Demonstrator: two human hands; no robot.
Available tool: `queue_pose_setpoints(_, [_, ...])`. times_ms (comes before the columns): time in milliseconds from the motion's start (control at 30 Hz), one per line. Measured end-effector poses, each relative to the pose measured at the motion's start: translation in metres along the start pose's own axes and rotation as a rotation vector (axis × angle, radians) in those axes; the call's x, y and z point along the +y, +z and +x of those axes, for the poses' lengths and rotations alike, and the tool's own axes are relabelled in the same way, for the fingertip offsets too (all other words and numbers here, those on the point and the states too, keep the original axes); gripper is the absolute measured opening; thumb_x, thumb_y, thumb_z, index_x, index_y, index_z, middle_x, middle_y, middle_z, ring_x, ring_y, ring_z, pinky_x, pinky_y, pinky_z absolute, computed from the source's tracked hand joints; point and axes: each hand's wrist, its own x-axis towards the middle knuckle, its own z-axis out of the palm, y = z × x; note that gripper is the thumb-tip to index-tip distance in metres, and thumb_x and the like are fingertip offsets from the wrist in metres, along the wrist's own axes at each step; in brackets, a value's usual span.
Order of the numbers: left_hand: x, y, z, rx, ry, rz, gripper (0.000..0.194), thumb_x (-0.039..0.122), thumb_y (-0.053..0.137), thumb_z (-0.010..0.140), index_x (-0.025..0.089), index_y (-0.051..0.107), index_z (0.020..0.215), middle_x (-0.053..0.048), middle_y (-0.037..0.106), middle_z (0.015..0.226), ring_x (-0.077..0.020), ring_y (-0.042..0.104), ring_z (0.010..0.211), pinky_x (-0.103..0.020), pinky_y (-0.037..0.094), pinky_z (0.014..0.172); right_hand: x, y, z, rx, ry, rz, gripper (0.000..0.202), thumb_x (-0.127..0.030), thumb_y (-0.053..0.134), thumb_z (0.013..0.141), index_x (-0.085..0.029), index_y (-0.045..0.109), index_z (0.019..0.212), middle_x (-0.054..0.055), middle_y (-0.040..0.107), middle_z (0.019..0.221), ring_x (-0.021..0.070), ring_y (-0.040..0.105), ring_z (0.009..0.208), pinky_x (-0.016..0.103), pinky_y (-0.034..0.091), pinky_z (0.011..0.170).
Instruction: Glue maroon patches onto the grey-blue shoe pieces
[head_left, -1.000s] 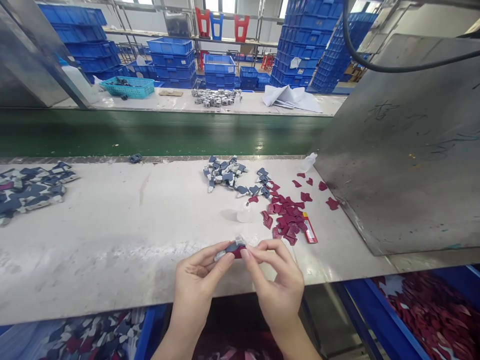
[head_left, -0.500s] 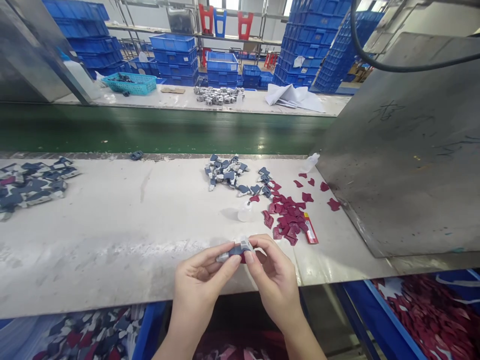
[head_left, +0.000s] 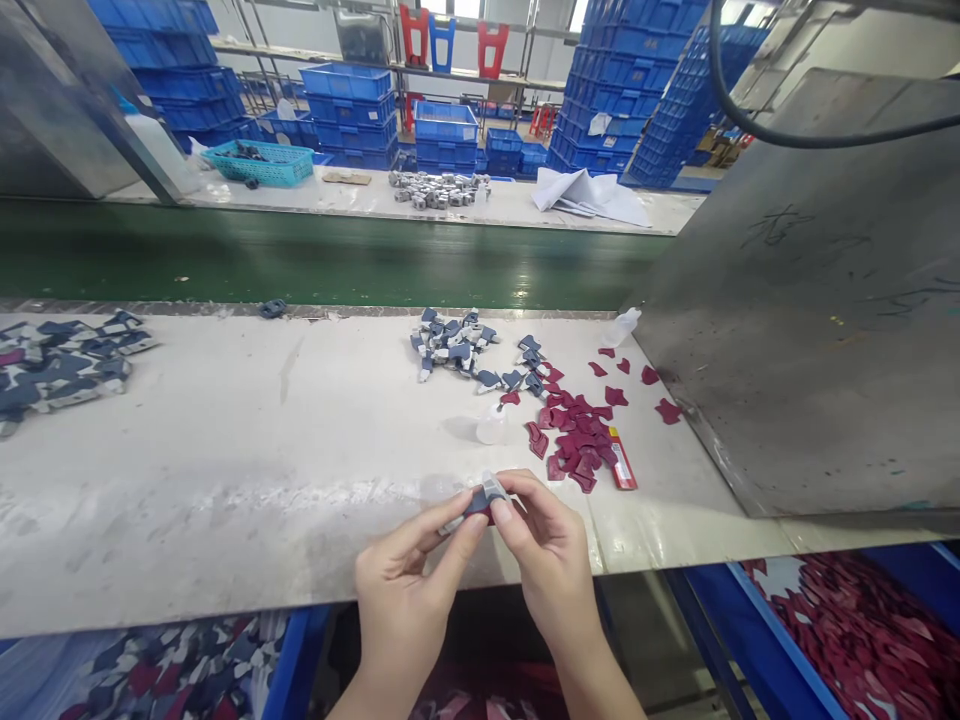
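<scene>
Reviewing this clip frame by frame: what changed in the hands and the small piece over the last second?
Little changed. Both hands, left hand and right hand, still pinch the small blue-grey piece between their fingertips, which have closed in tighter so less of it shows. The dark red pieces, the blue-grey pile and the white table stayed as they were.

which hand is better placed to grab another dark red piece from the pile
Right, probably. The right hand sits on the same side as the dark red pile, which lies just ahead and to its right on the table. The left hand is farther away; both pinch the small blue-grey piece.
</scene>
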Motion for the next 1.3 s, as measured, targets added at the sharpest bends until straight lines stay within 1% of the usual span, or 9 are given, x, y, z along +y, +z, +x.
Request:
queue_pose_setpoints(167, [-0.007, 0.0, 0.001, 0.031, 0.042, 0.043, 0.019, 0.027, 0.08, 0.071, 0.021, 0.08, 0.089, -0.004, 0.08, 0.086, -0.0253, 0.077, 0.078, -0.031, 0.065, 0.076, 0.008, -0.001, 0.0, -0.063, -0.033, 0.007, 0.023, -0.03, 0.067, 0.089, -0.026, 0.069, 0.111, 0.006, 0.067, 0.108, 0.0194, 0.064, 0.102, 0.029, 0.055, 0.084])
queue_pose_setpoints(333, [-0.017, -0.001, 0.0, 0.056, 0.21, 0.131, 0.017, 0.022, 0.076, 0.075, 0.024, 0.08, 0.091, -0.003, 0.08, 0.094, -0.0251, 0.077, 0.085, -0.035, 0.063, 0.086, 0.009, 0.002, 0.001, -0.011, -0.008, -0.023, 0.014, -0.03, 0.063, 0.091, -0.021, 0.069, 0.101, 0.006, 0.07, 0.098, 0.0188, 0.068, 0.093, 0.028, 0.056, 0.082])
queue_pose_setpoints(500, [-0.029, -0.012, 0.009, -0.053, 0.456, 0.291, 0.028, 0.015, 0.076, 0.077, 0.027, 0.078, 0.102, -0.003, 0.079, 0.098, -0.0247, 0.077, 0.08, -0.033, 0.064, 0.081, 0.011, 0.005, 0.006, 0.012, 0.069, -0.046, 0.02, -0.037, 0.064, 0.09, -0.019, 0.07, 0.097, 0.006, 0.072, 0.088, 0.0192, 0.07, 0.082, 0.03, 0.057, 0.076])
queue_pose_setpoints(600, [-0.03, -0.019, 0.017, -0.128, 0.509, 0.335, 0.031, 0.014, 0.073, 0.079, 0.028, 0.077, 0.106, -0.003, 0.079, 0.099, -0.0232, 0.077, 0.079, -0.029, 0.063, 0.077, 0.014, 0.0, 0.008, -0.034, 0.148, -0.027, 0.026, -0.042, 0.065, 0.089, -0.019, 0.072, 0.096, 0.006, 0.072, 0.083, 0.0198, 0.07, 0.079, 0.032, 0.057, 0.075])
queue_pose_setpoints(700, [-0.024, -0.024, 0.021, -0.183, 0.396, 0.324, 0.026, 0.019, 0.071, 0.082, 0.028, 0.078, 0.105, -0.002, 0.08, 0.093, -0.0217, 0.077, 0.073, -0.025, 0.062, 0.068, 0.014, -0.009, 0.007, -0.07, 0.07, -0.117, 0.032, -0.043, 0.07, 0.085, -0.022, 0.071, 0.109, 0.005, 0.07, 0.09, 0.0191, 0.067, 0.082, 0.032, 0.057, 0.076])
queue_pose_setpoints(833, [-0.011, -0.027, 0.021, -0.29, 0.17, 0.233, 0.02, 0.029, 0.067, 0.086, 0.024, 0.079, 0.101, -0.002, 0.08, 0.084, -0.0208, 0.075, 0.071, -0.023, 0.059, 0.065, 0.007, -0.021, 0.004, -0.051, -0.267, -0.437, 0.058, -0.035, 0.085, 0.07, -0.03, 0.064, 0.124, 0.005, 0.063, 0.106, 0.0217, 0.062, 0.095, 0.036, 0.055, 0.082])
queue_pose_setpoints(967, [-0.003, -0.03, 0.019, -0.404, 0.076, 0.201, 0.024, 0.033, 0.064, 0.089, 0.022, 0.078, 0.104, -0.002, 0.078, 0.079, -0.0189, 0.073, 0.07, -0.02, 0.056, 0.063, -0.001, -0.027, 0.008, -0.145, -0.547, -0.596, 0.04, -0.02, 0.08, 0.077, -0.031, 0.065, 0.112, 0.004, 0.064, 0.1, 0.0242, 0.057, 0.101, 0.043, 0.05, 0.089])
queue_pose_setpoints(1133, [0.0, -0.032, 0.019, -0.483, -0.01, 0.181, 0.027, 0.036, 0.062, 0.09, 0.021, 0.078, 0.106, -0.003, 0.076, 0.077, -0.02, 0.072, 0.075, -0.021, 0.056, 0.067, -0.001, -0.024, 0.009, -0.288, -0.535, -0.588, 0.028, -0.018, 0.072, 0.084, -0.028, 0.06, 0.108, 0.004, 0.061, 0.093, 0.0237, 0.054, 0.098, 0.042, 0.049, 0.087])
queue_pose_setpoints(1300, [0.003, -0.032, 0.018, -0.534, -0.087, 0.092, 0.027, 0.036, 0.063, 0.09, 0.022, 0.077, 0.108, -0.005, 0.078, 0.092, -0.0208, 0.073, 0.08, -0.024, 0.059, 0.072, 0.006, -0.019, 0.003, -0.293, -0.476, -0.576, 0.024, -0.007, 0.056, 0.089, -0.024, 0.059, 0.105, 0.005, 0.053, 0.095, 0.021, 0.051, 0.096, 0.036, 0.048, 0.081])
